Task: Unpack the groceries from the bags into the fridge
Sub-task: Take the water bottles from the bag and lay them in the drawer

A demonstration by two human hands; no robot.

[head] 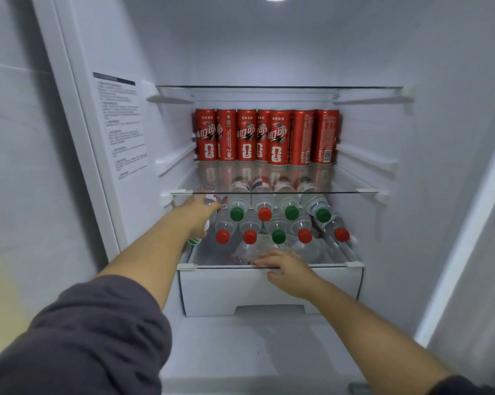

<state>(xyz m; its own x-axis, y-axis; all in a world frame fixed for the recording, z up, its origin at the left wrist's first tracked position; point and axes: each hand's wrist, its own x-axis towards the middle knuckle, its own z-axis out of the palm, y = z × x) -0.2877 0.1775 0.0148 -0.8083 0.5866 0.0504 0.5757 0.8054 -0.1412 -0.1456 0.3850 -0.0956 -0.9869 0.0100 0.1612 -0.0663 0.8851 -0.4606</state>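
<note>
The open fridge holds a row of several red cans at the back of the middle glass shelf. Under it, several clear water bottles with red and green caps lie stacked on the lower shelf. My left hand reaches in at the left end of the stack and grips a clear bottle with a green cap. My right hand rests on the lower shelf's front edge, fingers over a crumpled clear plastic wrap; whether they hold it is unclear.
A white drawer sits closed below the lower shelf. An upper glass shelf stands bare above the cans. The left inner wall carries a printed label. The fridge's white frame rises at the left and right.
</note>
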